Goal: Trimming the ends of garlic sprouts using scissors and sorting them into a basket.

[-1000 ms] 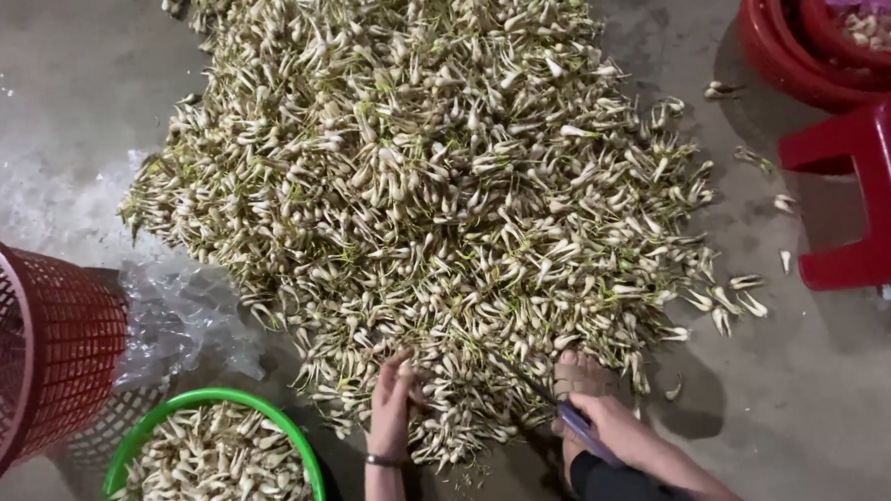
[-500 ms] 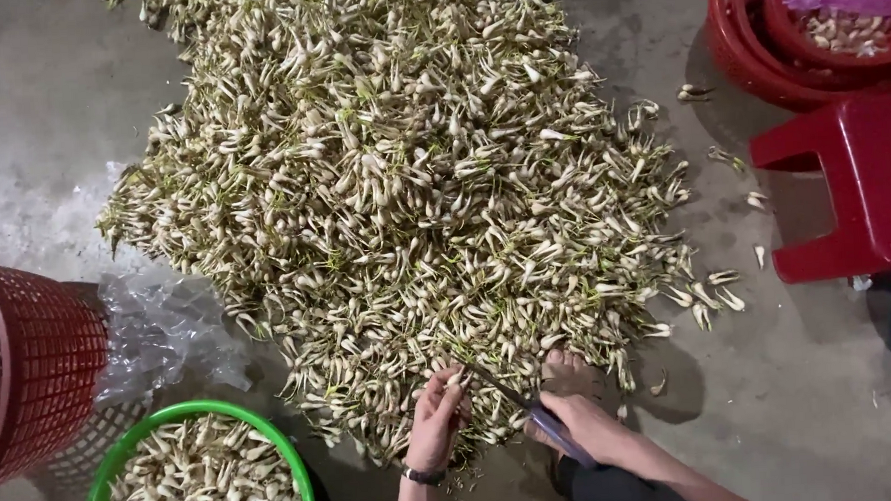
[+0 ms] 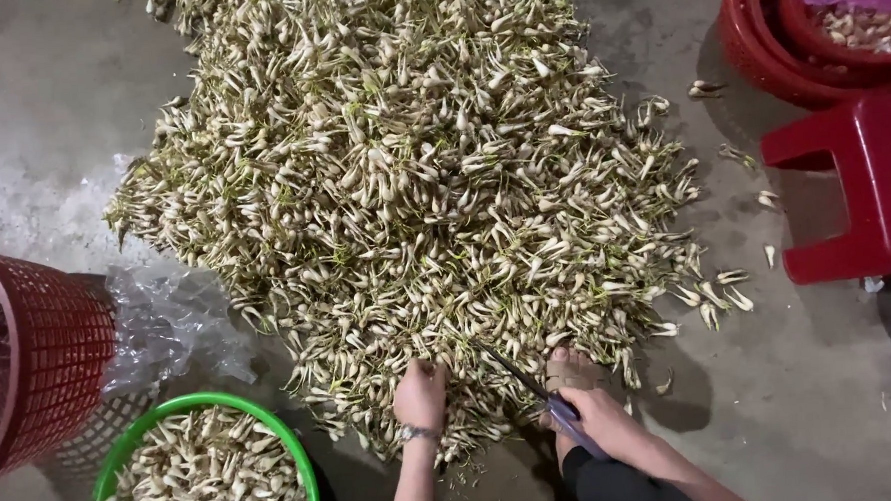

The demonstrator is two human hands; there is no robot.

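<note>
Head view. Pile (image 3: 413, 202): pale small bulbs with roots and green tips, lying heaped on the concrete floor (image 3: 38, 98), filling the middle.

Left hand (image 3: 419, 394): reaching into the pile's near edge, its grip closing round a few bulbs; a wrist band is showing.

Right hand (image 3: 598, 424): its grip closing round the purple handle of a knife (image 3: 532, 387), the blade pointing up-left toward the left hand.

Foot (image 3: 576, 370): resting at the pile's edge, just above the right hand.

Green bowl (image 3: 300, 467): sitting lower left, holding bulbs.

Red basket (image 3: 39, 348): standing at the left edge, clear plastic (image 3: 168, 323) lying beside it.

Red stool (image 3: 863, 182): standing right.

Red tubs (image 3: 757, 46): sitting stacked upper right.
</note>
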